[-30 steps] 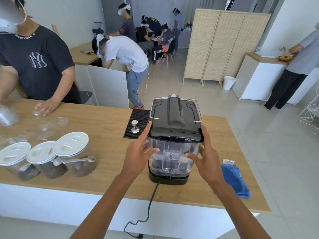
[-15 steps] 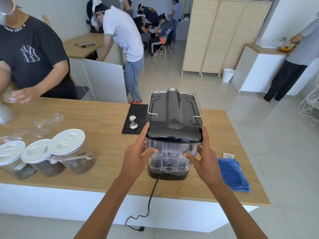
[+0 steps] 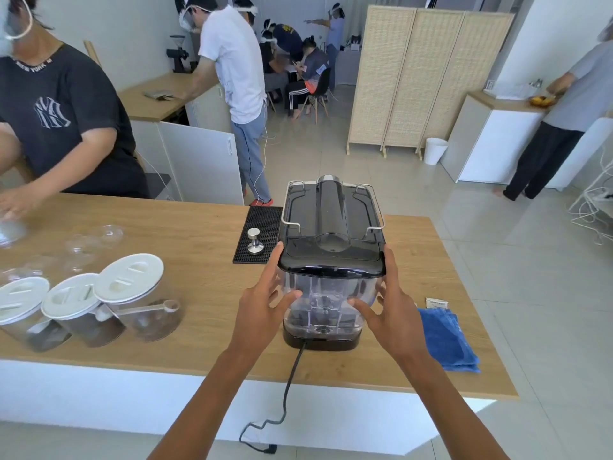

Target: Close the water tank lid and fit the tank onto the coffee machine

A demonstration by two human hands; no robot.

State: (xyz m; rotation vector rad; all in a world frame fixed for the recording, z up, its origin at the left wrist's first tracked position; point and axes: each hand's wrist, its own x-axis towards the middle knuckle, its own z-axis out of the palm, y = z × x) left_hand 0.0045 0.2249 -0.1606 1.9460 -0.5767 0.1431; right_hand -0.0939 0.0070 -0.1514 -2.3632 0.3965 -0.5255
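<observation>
The black coffee machine stands on the wooden counter with its back toward me. A clear water tank sits against its rear, and the tank's black lid lies flat and shut on top. My left hand presses the tank's left side with the thumb across the front wall. My right hand holds the right side the same way. The tank's foot rests in the machine's black base.
A tamper stands on a black mat left of the machine. Three white-lidded jars with a scoop sit at the left. A blue cloth lies right. The power cord hangs over the front edge. A person works across the counter.
My hands stay on the tank's sides. The tank looks seated slightly lower on the base. My head has shifted, and the person at the left has moved their hands.
</observation>
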